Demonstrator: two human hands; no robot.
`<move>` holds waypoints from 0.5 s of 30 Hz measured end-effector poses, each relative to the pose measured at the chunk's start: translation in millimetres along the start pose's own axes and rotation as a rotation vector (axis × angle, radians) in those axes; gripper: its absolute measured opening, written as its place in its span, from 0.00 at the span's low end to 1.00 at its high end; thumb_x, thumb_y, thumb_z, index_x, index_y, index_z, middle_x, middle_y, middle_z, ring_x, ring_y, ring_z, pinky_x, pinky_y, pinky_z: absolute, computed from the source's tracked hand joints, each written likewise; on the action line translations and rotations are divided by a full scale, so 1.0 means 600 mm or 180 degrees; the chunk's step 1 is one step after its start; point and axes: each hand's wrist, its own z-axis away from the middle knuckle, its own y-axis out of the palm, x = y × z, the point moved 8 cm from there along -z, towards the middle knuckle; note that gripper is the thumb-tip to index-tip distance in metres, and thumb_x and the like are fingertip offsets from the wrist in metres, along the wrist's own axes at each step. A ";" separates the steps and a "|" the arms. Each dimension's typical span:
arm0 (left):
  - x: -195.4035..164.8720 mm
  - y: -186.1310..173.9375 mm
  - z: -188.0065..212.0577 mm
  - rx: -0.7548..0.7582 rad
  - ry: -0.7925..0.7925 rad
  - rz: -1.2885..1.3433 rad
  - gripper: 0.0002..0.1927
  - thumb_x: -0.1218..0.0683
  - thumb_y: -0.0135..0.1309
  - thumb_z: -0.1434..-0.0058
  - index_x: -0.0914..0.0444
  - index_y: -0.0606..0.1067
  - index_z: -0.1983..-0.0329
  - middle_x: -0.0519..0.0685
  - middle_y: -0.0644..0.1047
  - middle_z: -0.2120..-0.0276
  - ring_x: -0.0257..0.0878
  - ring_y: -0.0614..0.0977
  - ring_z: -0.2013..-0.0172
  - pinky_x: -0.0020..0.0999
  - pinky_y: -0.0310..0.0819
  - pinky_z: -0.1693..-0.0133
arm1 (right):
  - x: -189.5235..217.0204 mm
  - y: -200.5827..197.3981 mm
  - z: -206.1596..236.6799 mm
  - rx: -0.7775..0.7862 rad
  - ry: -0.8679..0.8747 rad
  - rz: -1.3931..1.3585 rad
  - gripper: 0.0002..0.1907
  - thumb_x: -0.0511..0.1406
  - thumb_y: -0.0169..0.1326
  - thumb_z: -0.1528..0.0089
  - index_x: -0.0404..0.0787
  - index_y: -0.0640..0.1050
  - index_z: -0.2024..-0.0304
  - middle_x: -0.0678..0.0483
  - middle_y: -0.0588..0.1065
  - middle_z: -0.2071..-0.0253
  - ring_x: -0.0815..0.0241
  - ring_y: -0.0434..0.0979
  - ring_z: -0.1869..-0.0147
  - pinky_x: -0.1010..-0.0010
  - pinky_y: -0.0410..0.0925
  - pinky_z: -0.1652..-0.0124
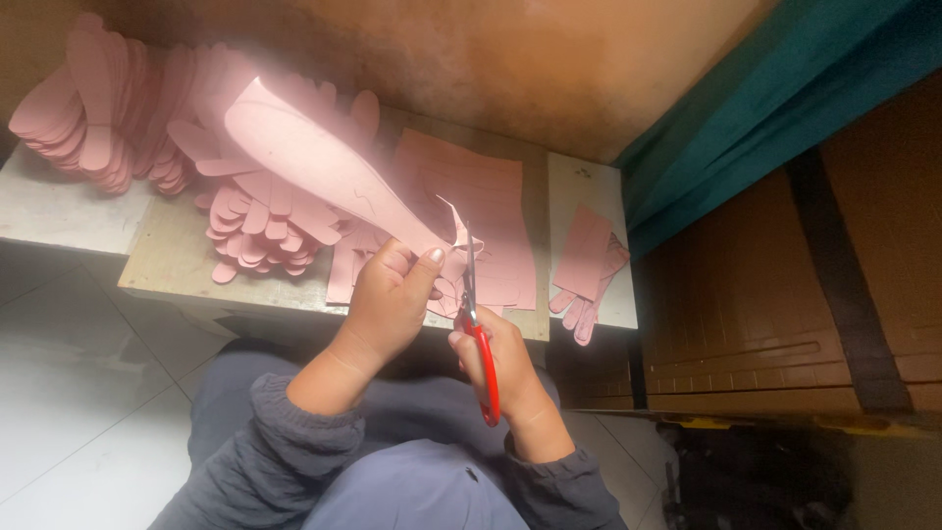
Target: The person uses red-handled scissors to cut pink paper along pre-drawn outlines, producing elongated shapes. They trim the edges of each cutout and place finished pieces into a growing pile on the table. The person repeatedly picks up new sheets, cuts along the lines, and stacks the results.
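My left hand (pixel 391 299) grips a long pink paper cut-out (pixel 314 162) by its narrow end, holding it up and tilted toward the upper left. My right hand (pixel 500 358) holds red-handled scissors (pixel 479 344) upright, their metal blades at the paper's lower edge, just right of my left thumb. A thin pink sliver curls off beside the blades.
A low wooden board (pixel 167 260) in front of me carries heaps of pink petal-shaped cut-outs (pixel 108 108), flat pink sheets (pixel 486 206) and a smaller pile (pixel 587 270) at the right. A teal cloth (pixel 765 98) and a brown wooden cabinet (pixel 785 294) stand to the right. White tile floor lies at left.
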 end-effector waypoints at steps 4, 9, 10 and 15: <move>-0.012 -0.002 0.000 0.0113 0.0070 -0.0215 0.11 0.53 0.50 0.32 0.65 0.75 0.53 0.47 0.83 0.61 0.30 0.81 0.64 0.26 0.78 0.64 | -0.014 0.004 0.001 0.0037 0.0095 -0.0011 0.07 0.35 0.51 0.39 0.37 0.74 0.68 0.58 0.69 0.80 0.68 0.68 0.76 0.74 0.65 0.73; -0.016 -0.007 -0.004 0.0217 0.0013 -0.0413 0.11 0.53 0.49 0.31 0.65 0.75 0.54 0.45 0.82 0.62 0.29 0.81 0.64 0.27 0.78 0.63 | -0.024 -0.004 0.001 0.0204 0.0178 -0.0050 0.06 0.34 0.52 0.39 0.37 0.74 0.69 0.59 0.68 0.80 0.69 0.65 0.76 0.74 0.63 0.74; -0.017 -0.009 -0.006 0.0267 0.0004 -0.0508 0.11 0.53 0.49 0.31 0.65 0.76 0.53 0.45 0.82 0.62 0.29 0.79 0.65 0.27 0.77 0.63 | -0.018 -0.005 0.002 0.0231 0.0023 0.0015 0.06 0.33 0.52 0.39 0.37 0.74 0.68 0.59 0.67 0.79 0.70 0.64 0.75 0.74 0.62 0.73; -0.022 -0.011 -0.010 0.0575 0.0043 -0.0629 0.11 0.54 0.47 0.31 0.65 0.76 0.53 0.43 0.81 0.63 0.27 0.77 0.65 0.27 0.74 0.61 | -0.008 -0.007 0.005 0.0250 -0.0299 0.0272 0.06 0.33 0.52 0.39 0.36 0.73 0.68 0.60 0.65 0.78 0.71 0.61 0.72 0.75 0.61 0.71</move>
